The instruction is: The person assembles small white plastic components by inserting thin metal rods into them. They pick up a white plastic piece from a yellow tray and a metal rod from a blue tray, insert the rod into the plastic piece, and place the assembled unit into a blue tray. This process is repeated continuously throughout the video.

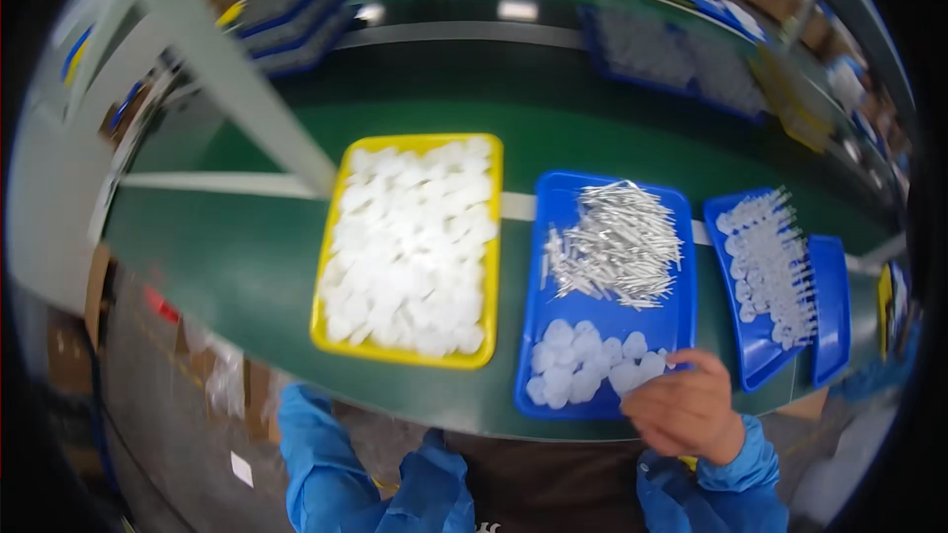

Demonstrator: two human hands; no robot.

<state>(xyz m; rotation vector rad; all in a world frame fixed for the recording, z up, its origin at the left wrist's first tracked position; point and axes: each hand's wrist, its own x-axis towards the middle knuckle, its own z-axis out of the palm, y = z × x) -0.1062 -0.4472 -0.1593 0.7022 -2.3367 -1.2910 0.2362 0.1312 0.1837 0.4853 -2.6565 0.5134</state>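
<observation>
Your right hand (684,407) rests over the near right corner of the middle blue tray (563,202), fingers curled around a few white discs (637,372) at the edge of the pile; it is grasping them loosely, with the fingertips hidden among the discs. Your left hand is out of view: only the blue sleeve (326,454) of that arm shows at the lower edge, bent below the worktop's rim, so you cannot tell whether that hand is clenched or released.

The discs lie in a small heap (573,360) in the near end of the blue tray. In the far end of the same tray sits a loose pile of thin metal pins (617,242), apart from the discs with bare blue between them.

To your left, just beside that tray, a yellow tray (326,336) is filled almost rim to rim with white discs (415,247). To your right, a second blue tray (736,345) holds pale assembled pieces (770,266), each a round head with a thin stem, laid in rows. Another blue tray (831,306) lies against its right side.

All of them stand on the green worktop (227,257). A pale beam (222,64) slants across it on the left. Farther trays beyond are blurred.
</observation>
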